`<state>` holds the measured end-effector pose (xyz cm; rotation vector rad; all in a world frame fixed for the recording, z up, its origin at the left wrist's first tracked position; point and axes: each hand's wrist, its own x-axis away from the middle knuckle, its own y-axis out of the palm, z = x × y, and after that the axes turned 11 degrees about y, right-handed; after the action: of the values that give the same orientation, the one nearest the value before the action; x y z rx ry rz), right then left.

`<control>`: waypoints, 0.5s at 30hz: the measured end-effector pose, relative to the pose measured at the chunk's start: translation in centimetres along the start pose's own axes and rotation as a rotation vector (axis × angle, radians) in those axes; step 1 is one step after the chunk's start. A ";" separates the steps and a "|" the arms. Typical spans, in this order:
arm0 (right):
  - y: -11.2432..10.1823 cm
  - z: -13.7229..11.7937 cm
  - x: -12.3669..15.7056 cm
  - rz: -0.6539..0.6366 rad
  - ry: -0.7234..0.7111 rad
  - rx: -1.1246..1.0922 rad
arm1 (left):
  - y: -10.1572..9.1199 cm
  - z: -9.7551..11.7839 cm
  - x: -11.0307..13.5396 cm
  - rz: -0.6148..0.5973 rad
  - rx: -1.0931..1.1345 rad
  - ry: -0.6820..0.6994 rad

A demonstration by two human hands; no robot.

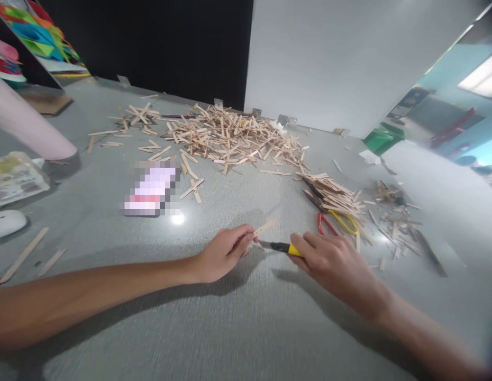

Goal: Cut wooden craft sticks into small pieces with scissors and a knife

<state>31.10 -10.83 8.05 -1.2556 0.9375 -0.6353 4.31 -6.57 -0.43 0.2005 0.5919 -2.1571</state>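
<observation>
My left hand (224, 253) pinches a short wooden stick (265, 227) that points up and to the right, a little blurred. My right hand (333, 262) is closed round a yellow and black utility knife (283, 247). The knife's tip reaches left to the base of the stick, right beside my left fingertips. Both hands hover just above the grey tabletop (246, 328) near its front middle.
A big heap of wooden sticks (230, 135) lies at the back, a smaller stack (329, 193) to the right over red and yellow scissors (337, 222). Cut scraps (392, 222) lie far right. A blurred card (153, 189), a white mouse (6, 222) and a plastic packet (14, 177) sit left.
</observation>
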 end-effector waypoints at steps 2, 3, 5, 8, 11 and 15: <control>-0.3 -0.1 0.3 0.010 -0.029 0.145 | 0.0 -0.1 0.1 -0.020 -0.011 -0.015; -0.3 -0.2 0.4 0.016 -0.035 0.197 | -0.1 -0.1 0.1 -0.029 -0.018 -0.021; -0.2 -0.4 0.4 0.020 -0.045 0.273 | -0.1 0.0 0.2 -0.042 -0.029 -0.028; 0.1 -0.3 0.4 0.003 -0.023 0.315 | -0.2 0.1 0.1 -0.044 -0.046 -0.029; 0.4 -0.1 0.4 -0.011 -0.015 0.334 | -0.2 0.2 0.1 -0.040 -0.064 -0.025; 0.3 -0.2 0.2 -0.012 -0.038 0.405 | -0.2 0.2 0.0 -0.046 -0.085 -0.014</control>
<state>31.03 -11.05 7.69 -0.9083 0.7248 -0.7648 4.16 -6.55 -0.17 0.1267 0.6846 -2.1706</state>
